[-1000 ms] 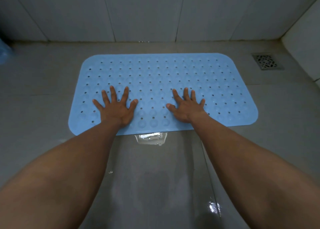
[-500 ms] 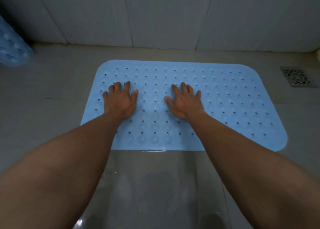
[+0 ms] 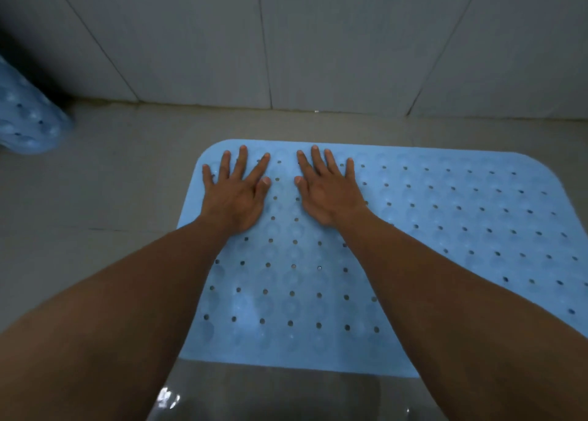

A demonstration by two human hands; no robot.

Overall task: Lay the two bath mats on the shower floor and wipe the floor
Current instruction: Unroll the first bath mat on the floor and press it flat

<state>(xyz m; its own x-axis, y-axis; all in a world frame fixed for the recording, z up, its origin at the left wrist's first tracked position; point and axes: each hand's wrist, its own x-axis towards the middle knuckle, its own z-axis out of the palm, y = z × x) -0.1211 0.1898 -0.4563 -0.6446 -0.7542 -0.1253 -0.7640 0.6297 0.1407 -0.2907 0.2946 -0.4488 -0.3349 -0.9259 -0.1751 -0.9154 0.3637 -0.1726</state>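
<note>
Head view: pressed flat on a blue mat, palms down, left hand and right hand, side by side near the mat's far left corner. Fingers spread and straight on both, nothing held, each grip open against the rubber. Thumbs turned inward, close but apart, a column of drain holes between them. Fingertips just short of the mat's far edge. Bare forearms stretched in from the lower corners, crossing the mat's near edge. Mat lying flat on the grey floor, rounded corners, rows of small holes and faint suction-cup bumps, its right part cut off by the frame. Near edge bordering a wet, glossy patch of floor with bright glints at the bottom. Strip of bare floor between the far edge and the tiled wall. Second mat, same blue with holes, at the far left edge, well apart from the first, only partly seen, blurred, apparently propped up at the wall.
</note>
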